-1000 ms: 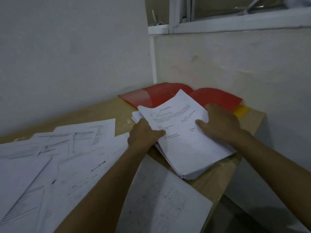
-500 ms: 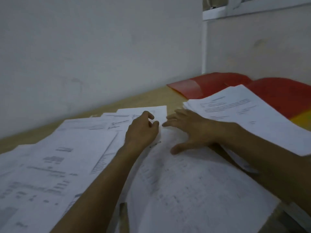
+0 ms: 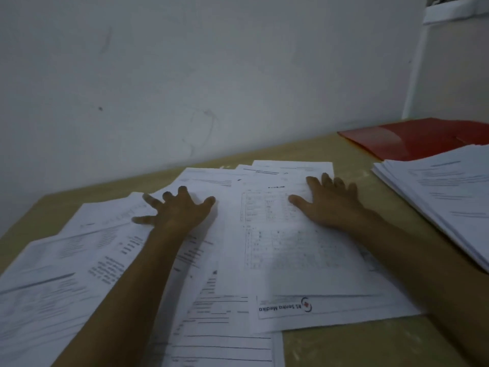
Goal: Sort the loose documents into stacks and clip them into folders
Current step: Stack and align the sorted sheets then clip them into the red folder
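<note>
Loose printed documents (image 3: 111, 255) lie overlapping across the wooden table (image 3: 352, 345). My left hand (image 3: 180, 211) rests flat on them with its fingers spread. My right hand (image 3: 328, 201) lies flat, fingers straight, on a sheet printed with a table grid (image 3: 288, 250). A squared stack of documents (image 3: 447, 197) sits at the right, apart from both hands. Behind the stack lies a red folder (image 3: 412, 139), partly covered by it.
A sheet with a hospital logo (image 3: 328, 309) pokes out under the grid sheet, near the table's front. White walls meet in a corner at the far right. Bare wood shows along the back edge and at the front right.
Both hands left the stack at the right and moved left onto the loose sheets. The left hand's fingers went from curled to spread flat. The view swung left.
</note>
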